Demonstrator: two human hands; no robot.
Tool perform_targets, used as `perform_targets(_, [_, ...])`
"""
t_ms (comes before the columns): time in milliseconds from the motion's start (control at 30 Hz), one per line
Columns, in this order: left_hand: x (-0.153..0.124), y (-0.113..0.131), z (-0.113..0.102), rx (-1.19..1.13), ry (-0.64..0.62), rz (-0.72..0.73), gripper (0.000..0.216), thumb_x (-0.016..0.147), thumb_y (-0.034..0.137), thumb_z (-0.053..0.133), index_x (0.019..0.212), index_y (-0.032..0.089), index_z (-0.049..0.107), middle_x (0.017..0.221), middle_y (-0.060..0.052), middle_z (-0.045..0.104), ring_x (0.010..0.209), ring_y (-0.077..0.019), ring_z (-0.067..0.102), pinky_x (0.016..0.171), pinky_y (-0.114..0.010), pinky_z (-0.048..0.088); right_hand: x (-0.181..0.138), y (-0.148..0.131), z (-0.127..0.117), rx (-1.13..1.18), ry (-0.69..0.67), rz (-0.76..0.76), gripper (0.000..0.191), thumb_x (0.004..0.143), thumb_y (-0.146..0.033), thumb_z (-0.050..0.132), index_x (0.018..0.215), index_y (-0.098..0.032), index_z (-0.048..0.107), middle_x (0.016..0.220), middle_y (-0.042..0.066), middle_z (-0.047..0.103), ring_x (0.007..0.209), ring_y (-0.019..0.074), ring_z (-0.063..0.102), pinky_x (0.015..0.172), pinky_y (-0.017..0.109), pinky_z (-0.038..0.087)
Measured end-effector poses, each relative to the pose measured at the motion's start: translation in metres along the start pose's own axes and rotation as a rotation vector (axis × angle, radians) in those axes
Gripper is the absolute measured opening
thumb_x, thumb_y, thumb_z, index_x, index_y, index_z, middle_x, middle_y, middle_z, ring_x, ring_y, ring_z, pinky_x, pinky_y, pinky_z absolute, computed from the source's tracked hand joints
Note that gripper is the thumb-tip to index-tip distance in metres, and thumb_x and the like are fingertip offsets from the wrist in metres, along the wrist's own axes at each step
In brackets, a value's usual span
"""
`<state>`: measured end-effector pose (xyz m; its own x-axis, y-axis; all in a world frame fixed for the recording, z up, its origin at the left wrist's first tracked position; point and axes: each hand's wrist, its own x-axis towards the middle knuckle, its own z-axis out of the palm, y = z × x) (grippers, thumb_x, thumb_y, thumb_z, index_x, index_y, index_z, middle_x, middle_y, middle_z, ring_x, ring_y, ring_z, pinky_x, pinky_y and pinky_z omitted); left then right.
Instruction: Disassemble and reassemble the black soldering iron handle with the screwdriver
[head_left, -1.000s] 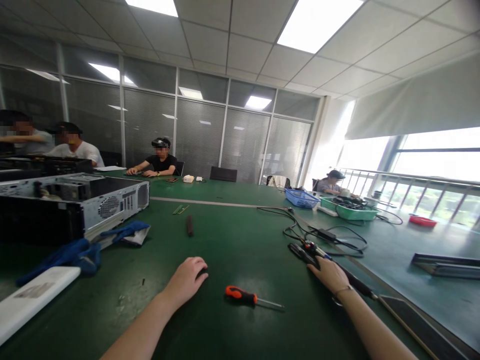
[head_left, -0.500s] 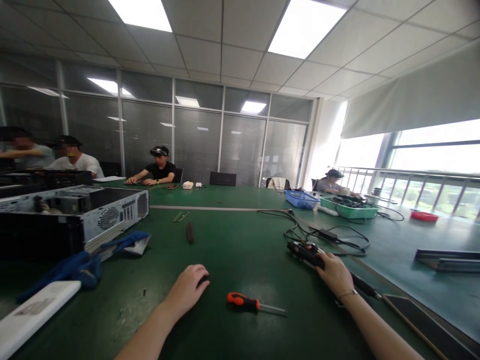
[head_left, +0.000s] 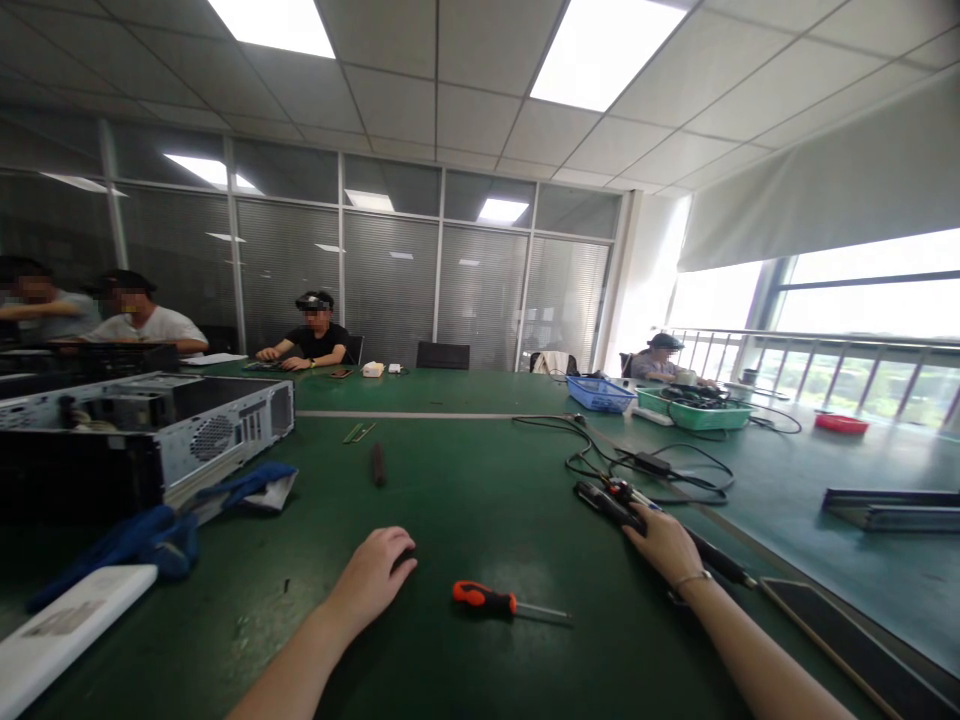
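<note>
Near the 6 o'clock edge of the green tabletop [head_left: 480,500]: left hand [head_left: 371,580], palm down, fingers curled over a small dark thing [head_left: 406,555] peeping out at the fingertips. Grip bent over it; impossible to tell whether actually clamped. At 3 o'clock from that hand, just beside and not touching: screwdriver [head_left: 484,598] with orange handle, lying flat, shaft toward 3 o'clock.

Further toward 3 o'clock: right hand [head_left: 664,545], laid on a long black tool [head_left: 607,497] with red bits at its 10 o'clock end. Fingers draped over the tool; grip around it or merely resting, cannot tell. Thin band at the wrist. At 12 o'clock of the tool, a tangle of black cables [head_left: 652,465].

At 12 o'clock from the left hand, well apart: short dark rod [head_left: 377,464]. At 9 to 10 o'clock: open computer case [head_left: 187,420], blue cloth [head_left: 150,525] against its front, white board [head_left: 67,620] near the 8 o'clock corner.

Far side, toward 1 o'clock: blue basket [head_left: 600,393] beside a green tray [head_left: 697,413]. At 4 o'clock of the right hand: dark flat panel [head_left: 847,640]. Other people seated at the far end, from 10 to 1 o'clock.
</note>
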<state>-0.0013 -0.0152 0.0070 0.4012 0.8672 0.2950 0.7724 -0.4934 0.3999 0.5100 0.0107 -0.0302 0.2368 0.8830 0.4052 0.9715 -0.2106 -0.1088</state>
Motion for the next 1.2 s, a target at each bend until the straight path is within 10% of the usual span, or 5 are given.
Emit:
perform_targets(900, [0.001, -0.003, 0.002, -0.003, 0.018, 0.027, 0.026, 0.087, 0.033, 0.052, 0.105, 0.021, 0.067, 0.112, -0.006, 0.062, 0.107, -0.0228, 0.055, 0.094, -0.037, 0.044, -0.011, -0.024, -0.020, -0.272, 0.113, -0.174, 0.028, 0.081, -0.004, 0.041, 0.085, -0.022, 0.062, 0.089, 0.005, 0.062, 0.075, 0.0146, 0.060, 0.053, 0.022, 0.032])
perform_targets(1200, [0.000, -0.007, 0.005, -0.026, 0.029, 0.028, 0.027, 0.087, 0.035, 0.051, 0.105, 0.022, 0.066, 0.112, -0.006, 0.062, 0.106, -0.0232, 0.055, 0.093, -0.039, 0.045, -0.005, -0.008, -0.010, 0.108, 0.184, 0.096, 0.048, 0.082, -0.051, 0.044, 0.118, -0.023, 0.057, 0.098, 0.009, 0.068, 0.081, 0.0258, 0.064, 0.059, 0.030, 0.044])
